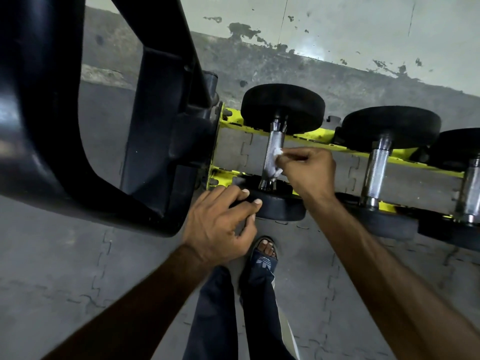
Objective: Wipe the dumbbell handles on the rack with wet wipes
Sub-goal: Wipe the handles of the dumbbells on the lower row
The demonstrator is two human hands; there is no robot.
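Near the centre of the frame a white wet wipe [275,163] is pinched between the curled fingers and thumb of the right hand [306,172] and is pressed against the right side of the knurled steel handle [272,146] of the leftmost dumbbell [283,107]. This dumbbell is laid across the two rails of the yellow rack [231,119], which is stretched from the centre to the right edge. Just below, the dumbbell's near head [283,207] is gripped at its left rim by the curled fingers of the left hand [220,222]; how far they are wrapped underneath cannot be told. A second dumbbell [376,170] and a third dumbbell [471,188] are seen on the rack further right. The upper left is filled by a black frame [39,100]. A sandalled foot [265,252] is planted on grey floor mats [78,255] at lower centre
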